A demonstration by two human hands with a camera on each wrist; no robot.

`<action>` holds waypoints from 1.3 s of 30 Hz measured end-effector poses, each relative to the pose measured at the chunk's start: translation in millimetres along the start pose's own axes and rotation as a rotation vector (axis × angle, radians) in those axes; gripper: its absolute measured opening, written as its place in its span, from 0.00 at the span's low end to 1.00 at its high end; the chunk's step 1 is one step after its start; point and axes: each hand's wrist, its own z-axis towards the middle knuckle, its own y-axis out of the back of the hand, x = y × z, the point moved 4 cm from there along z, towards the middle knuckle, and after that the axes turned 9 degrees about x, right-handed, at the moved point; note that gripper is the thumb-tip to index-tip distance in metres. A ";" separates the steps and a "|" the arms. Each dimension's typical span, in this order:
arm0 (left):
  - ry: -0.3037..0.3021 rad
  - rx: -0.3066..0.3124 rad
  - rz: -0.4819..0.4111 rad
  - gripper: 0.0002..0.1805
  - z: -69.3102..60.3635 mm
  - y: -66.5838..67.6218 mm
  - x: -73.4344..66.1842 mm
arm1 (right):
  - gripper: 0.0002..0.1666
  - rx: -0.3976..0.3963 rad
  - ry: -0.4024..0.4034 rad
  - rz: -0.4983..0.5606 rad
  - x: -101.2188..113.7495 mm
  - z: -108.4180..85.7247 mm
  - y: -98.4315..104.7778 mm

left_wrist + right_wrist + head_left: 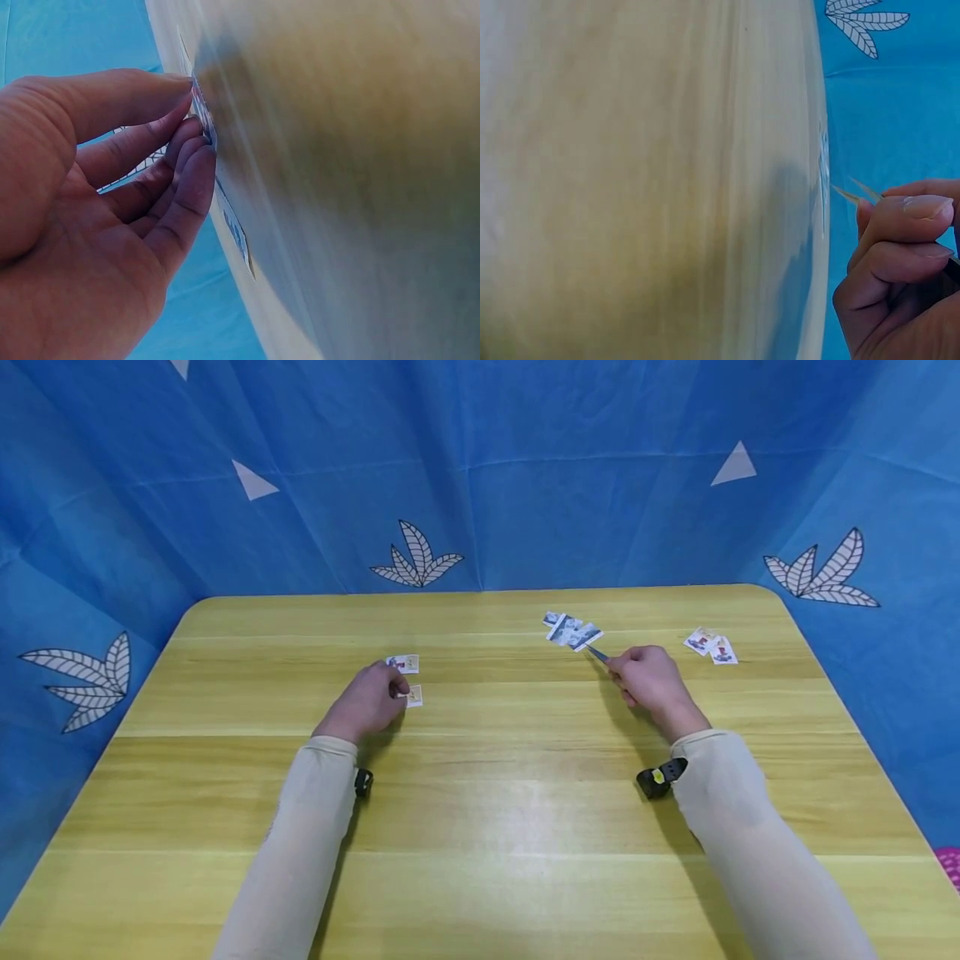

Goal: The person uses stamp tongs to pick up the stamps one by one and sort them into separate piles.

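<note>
My left hand [367, 697] is at a small picture card [415, 696] left of centre, thumb and fingers closed together at its edge and partly covering it. Just beyond lies a second picture card [405, 664]. In the left wrist view, the fingertips of the left hand [142, 165] meet at a card close to the table surface. With my right hand [651, 681] I grip tweezers [597, 654], whose tips point at a small group of greyish cards [573, 631]. Two separate tweezer tips [846, 194] show in the right wrist view, slightly apart.
Two more picture cards [711, 645] lie overlapping at the right of the wooden table [495, 793]. A blue patterned cloth [480, 477] hangs behind the table and along its sides. Each wrist wears a black strapped device [660, 777].
</note>
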 end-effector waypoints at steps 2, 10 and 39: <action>0.001 0.002 0.002 0.09 0.0 0.4 -0.2 | 0.18 0.014 0.004 0.011 0.0 0.4 -2.4; 0.002 0.003 0.015 0.10 -0.1 1.7 -0.9 | 0.17 0.091 0.041 -0.012 -0.3 3.4 -12.5; 0.018 -0.007 0.039 0.09 1.7 0.1 -1.6 | 0.17 0.258 0.232 -0.244 33.1 2.2 -67.0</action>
